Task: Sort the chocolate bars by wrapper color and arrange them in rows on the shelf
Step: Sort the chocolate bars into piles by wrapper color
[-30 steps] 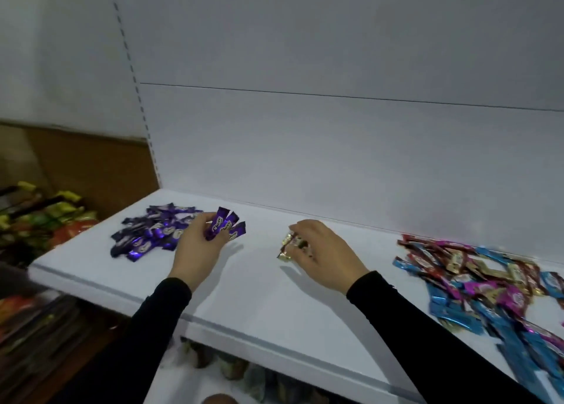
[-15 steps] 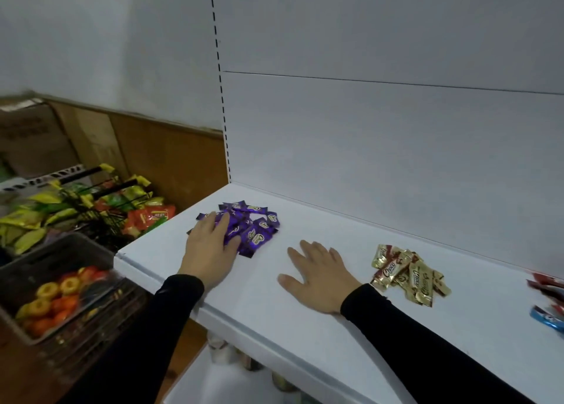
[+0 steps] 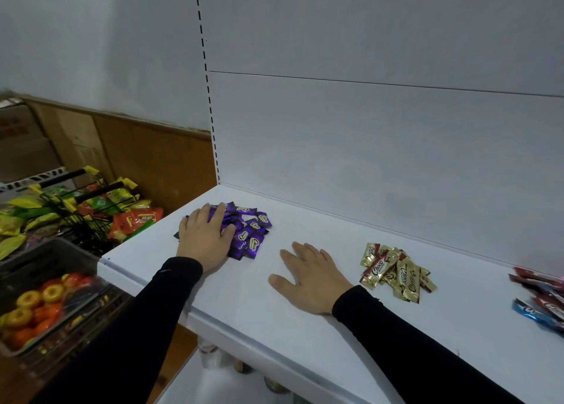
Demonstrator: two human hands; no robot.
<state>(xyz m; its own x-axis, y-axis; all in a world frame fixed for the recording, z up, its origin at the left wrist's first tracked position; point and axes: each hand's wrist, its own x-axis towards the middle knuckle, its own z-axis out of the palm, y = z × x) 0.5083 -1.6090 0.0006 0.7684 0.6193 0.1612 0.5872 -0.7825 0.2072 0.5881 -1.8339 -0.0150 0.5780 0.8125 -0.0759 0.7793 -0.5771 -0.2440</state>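
A heap of purple chocolate bars (image 3: pixel 251 232) lies at the left end of the white shelf (image 3: pixel 305 330). My left hand (image 3: pixel 206 238) lies flat on the left part of that heap, fingers straight, covering some bars. My right hand (image 3: pixel 308 277) rests palm down on bare shelf with fingers spread, holding nothing. To its right sits a small pile of gold chocolate bars (image 3: pixel 396 274), apart from the hand. At the far right edge a mixed pile of red and blue bars (image 3: pixel 541 300) is partly cut off by the frame.
The shelf's white back panel (image 3: pixel 381 147) rises behind the bars. Left of the shelf stand a wire basket of snack packets (image 3: pixel 91 211) and a dark tray of orange and yellow rings (image 3: pixel 39 306). Jars show dimly on a lower shelf (image 3: pixel 244 370).
My left hand put its purple bars on the purple heap and now lies flat on it. My right hand left the gold bars on the shelf and rests left of them. View swung left.
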